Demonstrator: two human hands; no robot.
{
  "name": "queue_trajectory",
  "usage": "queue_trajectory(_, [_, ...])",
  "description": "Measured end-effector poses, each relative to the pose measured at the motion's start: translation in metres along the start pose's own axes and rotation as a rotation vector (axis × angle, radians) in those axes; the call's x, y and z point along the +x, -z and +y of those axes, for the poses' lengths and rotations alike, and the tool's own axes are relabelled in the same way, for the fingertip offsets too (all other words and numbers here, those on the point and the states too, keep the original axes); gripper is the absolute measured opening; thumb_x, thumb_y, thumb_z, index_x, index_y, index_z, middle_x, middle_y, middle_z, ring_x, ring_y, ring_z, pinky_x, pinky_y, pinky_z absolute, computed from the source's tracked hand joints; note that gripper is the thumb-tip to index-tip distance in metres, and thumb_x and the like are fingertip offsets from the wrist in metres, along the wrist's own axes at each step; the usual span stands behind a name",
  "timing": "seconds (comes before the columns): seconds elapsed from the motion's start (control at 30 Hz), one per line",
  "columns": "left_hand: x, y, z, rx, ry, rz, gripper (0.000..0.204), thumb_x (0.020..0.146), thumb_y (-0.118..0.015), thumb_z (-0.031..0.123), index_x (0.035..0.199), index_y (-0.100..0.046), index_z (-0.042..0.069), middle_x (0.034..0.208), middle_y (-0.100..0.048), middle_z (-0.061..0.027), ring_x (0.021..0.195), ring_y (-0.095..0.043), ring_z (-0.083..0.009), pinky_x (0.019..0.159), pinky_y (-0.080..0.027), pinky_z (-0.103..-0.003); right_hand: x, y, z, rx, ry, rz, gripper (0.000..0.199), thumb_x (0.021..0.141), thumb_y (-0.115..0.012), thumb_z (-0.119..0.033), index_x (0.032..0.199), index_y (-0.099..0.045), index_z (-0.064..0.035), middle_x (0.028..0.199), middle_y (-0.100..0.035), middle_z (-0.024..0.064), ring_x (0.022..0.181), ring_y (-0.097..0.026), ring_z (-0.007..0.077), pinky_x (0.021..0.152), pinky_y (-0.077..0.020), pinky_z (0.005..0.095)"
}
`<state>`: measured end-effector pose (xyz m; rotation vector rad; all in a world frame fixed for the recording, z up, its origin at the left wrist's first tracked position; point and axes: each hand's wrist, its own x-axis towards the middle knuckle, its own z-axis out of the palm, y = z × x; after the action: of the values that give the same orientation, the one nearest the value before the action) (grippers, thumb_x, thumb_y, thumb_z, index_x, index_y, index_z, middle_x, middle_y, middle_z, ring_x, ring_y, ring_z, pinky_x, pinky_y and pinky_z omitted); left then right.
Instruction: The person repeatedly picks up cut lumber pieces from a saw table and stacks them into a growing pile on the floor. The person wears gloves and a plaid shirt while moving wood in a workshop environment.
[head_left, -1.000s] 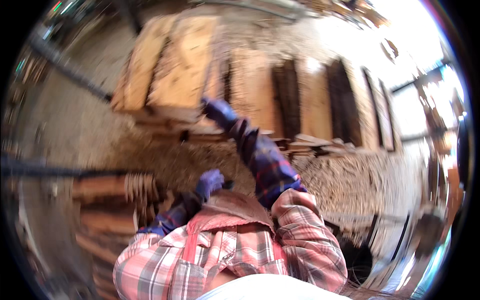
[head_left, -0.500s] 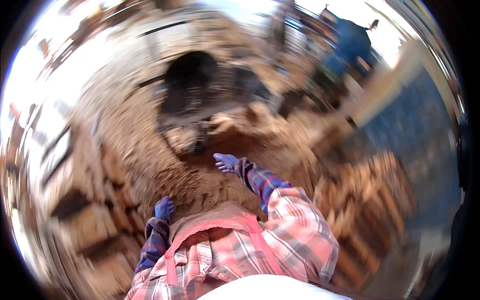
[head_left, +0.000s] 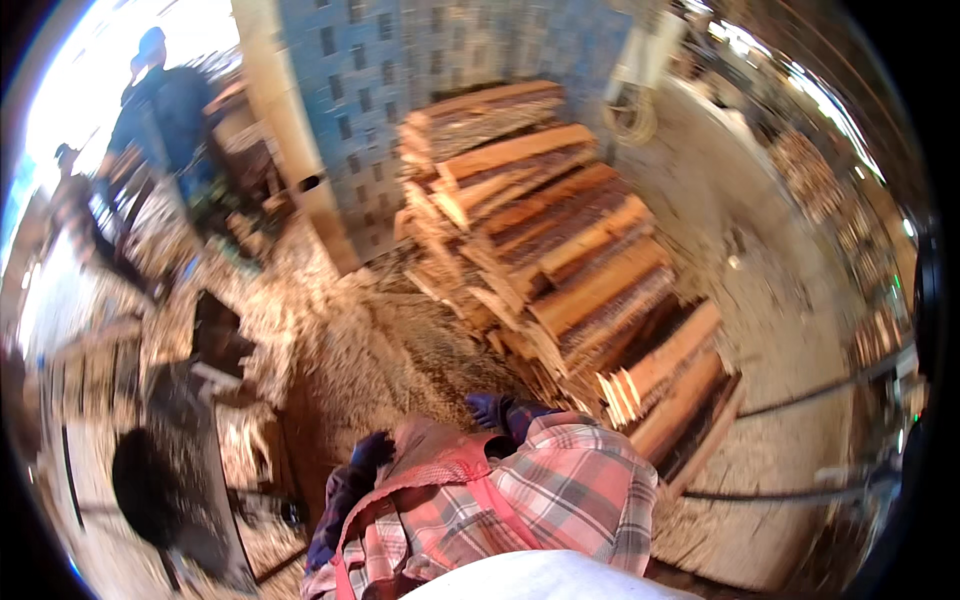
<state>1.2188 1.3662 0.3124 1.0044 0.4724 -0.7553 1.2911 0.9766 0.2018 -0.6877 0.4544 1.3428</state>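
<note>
Both of my hands wear dark blue-purple gloves and hang low in front of my body, under plaid sleeves. My left hand [head_left: 372, 450] is beside the brown apron [head_left: 415, 445]; it is dark and smeared, so its fingers do not show clearly. Just past the apron on the other side, my right hand [head_left: 487, 408] has its fingers apart and nothing in it. Nearest to that hand is a tall stack of sawn wood pieces [head_left: 600, 290], with rough bark edges and pale cut faces.
At left stands a machine with a black round part [head_left: 150, 485]. Sawdust [head_left: 340, 330] covers the ground ahead. A wooden post [head_left: 295, 140] and a blue patterned wall [head_left: 365, 110] rise behind the stack. Two people [head_left: 165, 120] are at far left. Dark bars [head_left: 790, 495] cross at right.
My view has swung to the right: the machine has shifted from the middle to the left, and the wood stack has come to the centre. My right hand has drawn closer to my body.
</note>
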Motion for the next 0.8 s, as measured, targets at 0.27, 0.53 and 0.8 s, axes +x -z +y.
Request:
queue_trajectory(0.27, [0.014, 0.086, -0.011, -0.161, 0.091, -0.011, 0.022, 0.083, -0.053, 0.036, 0.087, -0.056, 0.015, 0.075, -0.058, -0.0088, 0.063, -0.055, -0.0287, 0.054, -0.045, -0.043, -0.026, -0.045, 0.048, -1.604, 0.559, 0.550, 0.026, 0.078, -0.054, -0.025, 0.097, -0.054, -0.0077, 0.085, -0.058, 0.0134, 0.079, -0.055, 0.0288, 0.070, -0.0425, 0.0385])
queue_trajectory(0.53, [-0.015, 0.159, -0.068, 0.844, -0.288, 0.228, 0.023, 0.081, -0.055, 0.029, 0.093, -0.055, 0.009, 0.079, -0.061, -0.0091, 0.073, -0.057, -0.0268, 0.060, -0.045, -0.040, 0.043, -0.054, 0.005, -1.450, 0.653, 0.606, 0.026, 0.083, -0.054, -0.032, 0.093, -0.057, -0.0083, 0.073, -0.057, 0.0098, 0.064, -0.053, 0.0215, 0.058, -0.0422, 0.0352])
queue_trajectory(0.8, [-0.150, 0.182, -0.154, -0.160, 0.001, 0.396, 0.042, 0.084, -0.050, 0.035, 0.118, -0.048, 0.009, 0.108, -0.053, -0.0247, 0.088, -0.054, -0.0359, 0.073, -0.045, -0.044, 0.101, -0.199, 0.018, -0.394, 0.231, 0.443, 0.036, 0.086, -0.049, -0.041, 0.060, -0.046, -0.0168, 0.052, -0.038, -0.0026, 0.044, -0.032, 0.0116, 0.042, -0.0245, 0.0282])
